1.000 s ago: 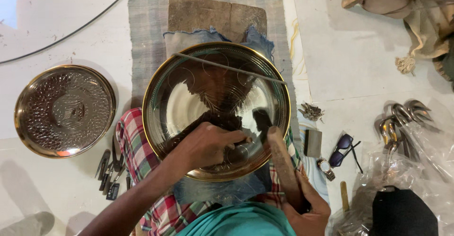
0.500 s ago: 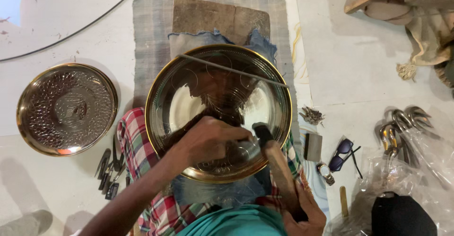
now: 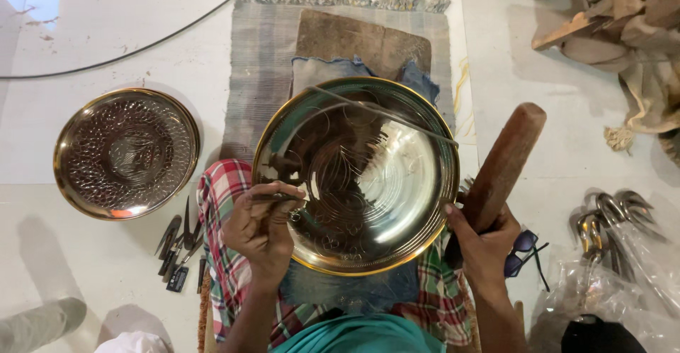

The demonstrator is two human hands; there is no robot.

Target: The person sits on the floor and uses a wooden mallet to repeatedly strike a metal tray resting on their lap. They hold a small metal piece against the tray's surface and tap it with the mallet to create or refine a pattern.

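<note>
The right hand (image 3: 485, 243) is gripping a brown wooden mallet (image 3: 504, 165), now raised and pointing far-right off the round brass plate (image 3: 368, 176); the left hand (image 3: 262, 225) is pinching a thin metal punch (image 3: 276, 197) lying left-right.

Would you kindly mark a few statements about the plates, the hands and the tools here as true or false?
1. The right hand grips a wooden mallet. True.
2. The left hand holds a thin metal tool at the big brass plate. True.
3. The patterned plate lies on the woven mat. False: it lies on the white floor, left of the mat.
4. The mallet head rests inside the big plate. False: it is raised beside the plate's right rim.
</note>
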